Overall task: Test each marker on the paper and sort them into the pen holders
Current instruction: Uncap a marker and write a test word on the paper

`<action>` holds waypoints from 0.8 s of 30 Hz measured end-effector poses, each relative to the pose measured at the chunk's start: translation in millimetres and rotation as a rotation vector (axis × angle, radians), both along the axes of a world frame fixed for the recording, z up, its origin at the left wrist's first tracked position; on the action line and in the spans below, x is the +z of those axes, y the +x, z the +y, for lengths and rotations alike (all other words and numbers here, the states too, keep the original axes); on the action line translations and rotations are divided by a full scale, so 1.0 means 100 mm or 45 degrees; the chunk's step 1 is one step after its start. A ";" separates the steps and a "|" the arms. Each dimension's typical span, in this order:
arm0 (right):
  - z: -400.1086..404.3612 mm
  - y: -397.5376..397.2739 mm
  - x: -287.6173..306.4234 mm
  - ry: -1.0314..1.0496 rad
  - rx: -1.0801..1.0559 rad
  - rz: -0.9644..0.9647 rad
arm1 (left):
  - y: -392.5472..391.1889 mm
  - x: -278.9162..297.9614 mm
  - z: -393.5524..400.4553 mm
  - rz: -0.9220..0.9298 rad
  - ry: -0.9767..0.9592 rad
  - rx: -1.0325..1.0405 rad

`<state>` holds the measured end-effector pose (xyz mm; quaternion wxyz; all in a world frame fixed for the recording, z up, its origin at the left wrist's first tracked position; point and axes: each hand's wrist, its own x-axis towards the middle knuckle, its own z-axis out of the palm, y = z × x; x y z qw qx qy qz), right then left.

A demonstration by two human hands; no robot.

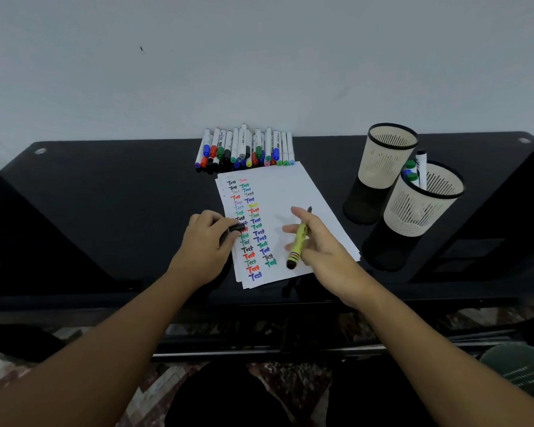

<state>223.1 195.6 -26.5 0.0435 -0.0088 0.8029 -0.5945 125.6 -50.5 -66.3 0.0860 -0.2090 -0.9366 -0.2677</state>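
Observation:
A white sheet of paper (285, 192) lies on the black table, covered on its left side with coloured "Test" words. My right hand (319, 241) holds a yellow-green marker (299, 238) over the paper, its dark tip pointing away from me. My left hand (207, 241) rests at the paper's left edge and grips a black cap (236, 228). A pile of several markers (245, 149) lies beyond the paper by the wall. Two beige pen holders stand at the right: the far holder (386, 155) shows nothing inside, the near holder (426, 204) contains a few markers.
The black table (105, 195) ends at a white wall behind the marker pile. Its front edge runs just below my wrists. A patterned floor and a green mesh object (521, 371) show below.

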 end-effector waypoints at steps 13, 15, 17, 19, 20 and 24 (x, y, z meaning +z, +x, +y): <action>0.02 -0.56 0.28 1.156 0.222 0.167 | 0.03 0.00 -0.01 0.129 0.027 -0.055; 0.02 -0.58 0.28 1.232 0.243 0.205 | 0.03 0.00 -0.01 0.137 0.029 -0.053; 0.03 -0.58 0.25 1.215 0.234 0.223 | 0.03 -0.01 -0.01 0.148 0.035 -0.058; 0.04 -0.59 0.22 1.203 0.227 0.229 | 0.04 0.00 -0.01 0.160 0.040 -0.061; 0.03 -0.59 0.20 1.204 0.231 0.232 | 0.05 0.01 -0.01 0.168 0.044 -0.066; 0.00 -0.64 0.17 1.191 0.253 0.255 | 0.08 0.03 0.00 0.194 0.047 -0.105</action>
